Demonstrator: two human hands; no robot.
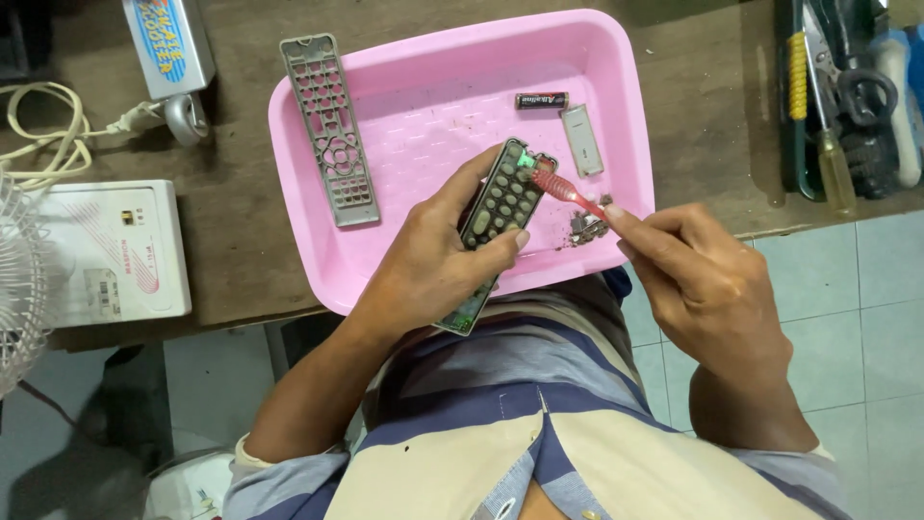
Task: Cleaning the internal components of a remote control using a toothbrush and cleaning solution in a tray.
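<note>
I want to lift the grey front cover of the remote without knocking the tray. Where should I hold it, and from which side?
Probably grip the grey cover by its two long edges near the top end, coming from above on the table side. It lies flat, long and narrow, half on the pink tray's rim, and its top end sticks out past the rim. Both hands are busy elsewhere.

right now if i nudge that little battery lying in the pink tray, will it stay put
Probably not. The battery is a small cylinder lying on its side, so it would likely roll. The pink tray looks smooth, giving little grip. It looks light enough to move easily, though the tray's rim should stop it.
</note>
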